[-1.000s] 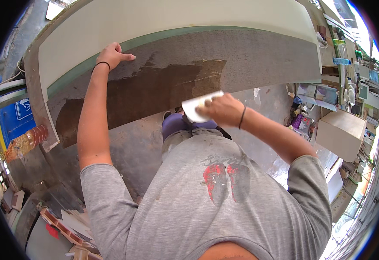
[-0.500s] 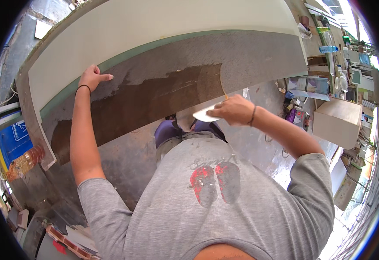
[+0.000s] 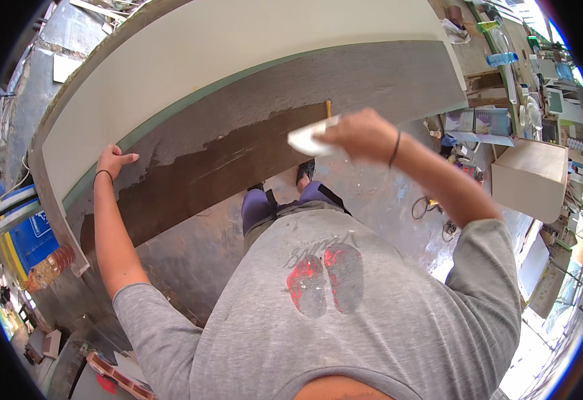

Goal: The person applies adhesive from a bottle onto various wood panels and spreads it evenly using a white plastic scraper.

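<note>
While the right hand [image 3: 361,133] pinches a white scraper [image 3: 310,140] in a closed grip, the blade's edge meets the grey board [image 3: 371,80] at the boundary of the dark wet patch [image 3: 211,173]. A thin stick [image 3: 328,108] shows just above the scraper — what it is, cannot tell. Left hand [image 3: 113,162] lies flat, fingers spread, on the board's left part, holding nothing. Board leans long and tilted — cream panel [image 3: 205,60] behind it. Concrete floor [image 3: 191,253] below; cardboard box [image 3: 528,177] to the right.
</note>
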Demonstrator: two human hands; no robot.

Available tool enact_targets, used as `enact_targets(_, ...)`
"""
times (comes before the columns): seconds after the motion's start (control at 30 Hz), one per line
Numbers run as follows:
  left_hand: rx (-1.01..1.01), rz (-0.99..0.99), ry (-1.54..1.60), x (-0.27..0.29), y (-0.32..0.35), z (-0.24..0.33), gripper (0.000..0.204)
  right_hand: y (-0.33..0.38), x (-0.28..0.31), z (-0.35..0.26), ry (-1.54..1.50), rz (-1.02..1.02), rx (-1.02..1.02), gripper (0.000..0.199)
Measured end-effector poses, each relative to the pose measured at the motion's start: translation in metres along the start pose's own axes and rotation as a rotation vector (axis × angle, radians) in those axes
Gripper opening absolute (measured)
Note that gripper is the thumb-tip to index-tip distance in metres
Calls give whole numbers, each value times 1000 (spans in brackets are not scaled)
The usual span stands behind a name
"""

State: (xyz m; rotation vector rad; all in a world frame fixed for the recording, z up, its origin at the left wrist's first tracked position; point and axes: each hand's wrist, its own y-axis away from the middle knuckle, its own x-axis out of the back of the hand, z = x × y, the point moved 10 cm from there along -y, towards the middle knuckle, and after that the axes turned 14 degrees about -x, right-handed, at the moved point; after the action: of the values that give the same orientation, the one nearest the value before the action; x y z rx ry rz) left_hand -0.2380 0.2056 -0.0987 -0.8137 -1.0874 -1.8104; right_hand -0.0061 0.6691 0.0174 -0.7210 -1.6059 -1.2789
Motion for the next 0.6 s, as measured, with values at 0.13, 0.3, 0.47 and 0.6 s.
enact_targets(0.13,11,7,-28,0,-4,-2,48,-26,-39,70,82,-109,-110,49)
enact_targets(0.3,67,5,-49,5,5,-4,49,44,-84,20,10,-299,82,43)
enact_targets(0.47,126,-72,-162,2,3,-23,45,38,-12,107,-66,30,-56,32)
enact_targets(0.6,8,182,-423,16,-34,83,48,14,-24,172,-19,140,-164,44)
